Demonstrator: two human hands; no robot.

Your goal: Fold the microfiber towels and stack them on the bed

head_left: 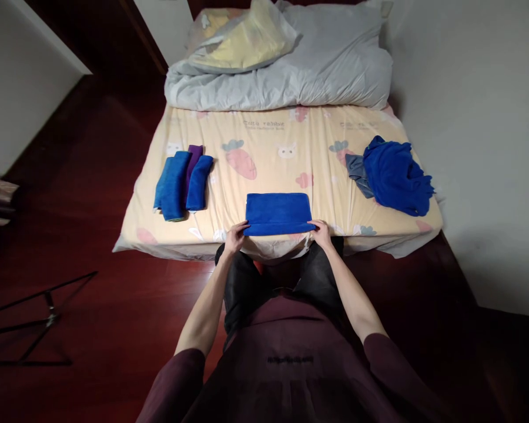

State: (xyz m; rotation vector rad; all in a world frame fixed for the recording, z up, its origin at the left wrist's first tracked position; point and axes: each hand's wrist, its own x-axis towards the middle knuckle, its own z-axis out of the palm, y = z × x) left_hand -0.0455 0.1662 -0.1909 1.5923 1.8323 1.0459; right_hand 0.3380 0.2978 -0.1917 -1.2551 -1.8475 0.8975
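Observation:
A blue towel (278, 210) lies on the bed's near edge in front of me, its near side folded over in a narrow band. My left hand (235, 237) pinches the left end of that band, and my right hand (321, 232) pinches the right end. To the left rest several rolled towels, among them a blue roll (176, 185), a purple roll (193, 167) and a smaller blue roll (199, 183). On the right is a crumpled pile of blue towels (394, 176) with a grey-blue cloth (359, 174) sticking out beside it.
The bed (273, 147) has a yellow sheet printed with carrots and rabbits. At its far end lie a grey quilt (335, 59) and a yellow pillow (251, 44). Black tripod legs (48, 317) stand on the dark red floor at left. A wall (485, 147) borders the right side.

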